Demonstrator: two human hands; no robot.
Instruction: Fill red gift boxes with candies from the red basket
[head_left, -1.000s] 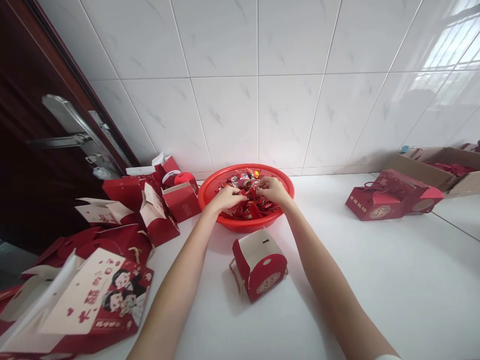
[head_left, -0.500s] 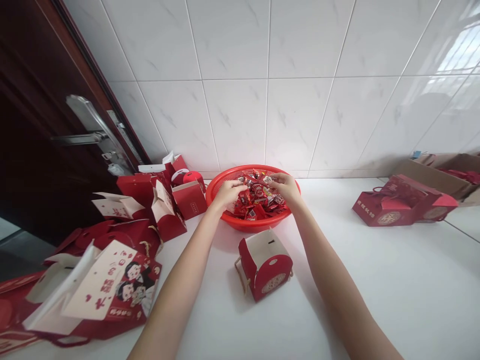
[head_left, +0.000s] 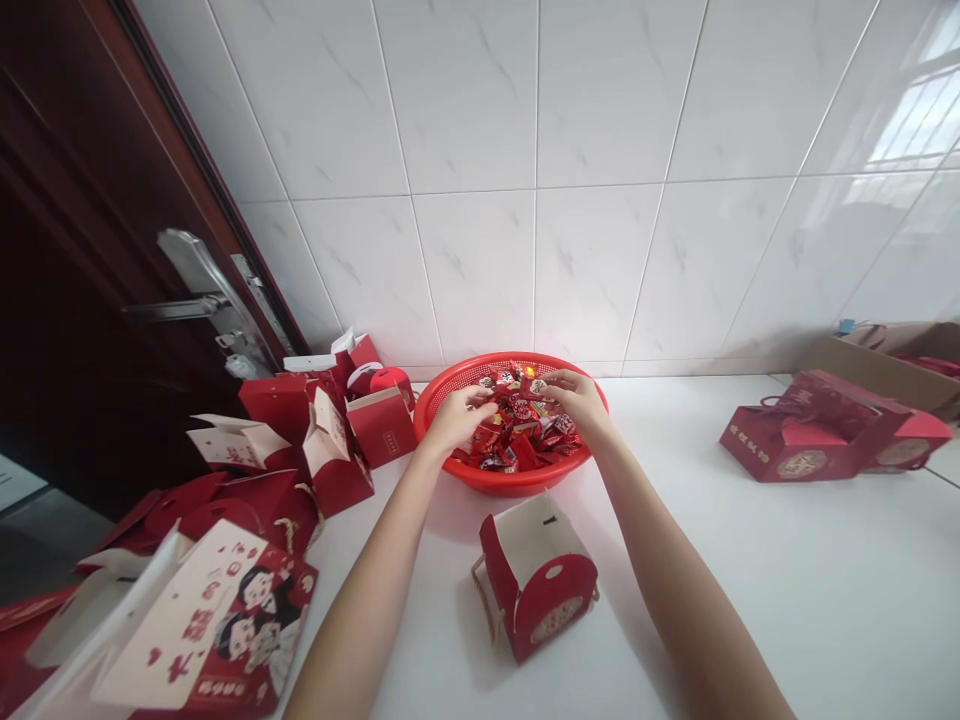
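A red plastic basket (head_left: 510,482) full of wrapped candies (head_left: 525,440) stands against the tiled wall. My left hand (head_left: 456,418) reaches in over its left side, fingers curved with a small gap between thumb and fingertips, nothing visible between them. On the right side of the basket, my right hand (head_left: 579,400) has its fingertips closed at a red wrapped candy with a pale round label (head_left: 537,387). Between my forearms, nearer to me, a red gift box (head_left: 536,580) with rope handles sits on the white surface, its top open and pale lining showing.
Several red gift boxes (head_left: 382,425) and a box with a cartoon couple (head_left: 217,620) crowd the left side. Closed red boxes (head_left: 802,440) sit at right, before a cardboard carton (head_left: 847,350). A dark door with a metal handle (head_left: 187,305) stands at left.
The view has tilted, so everything sits lower in the picture. My left thumb and fingertips have parted a little; my right hand stays at the candies.
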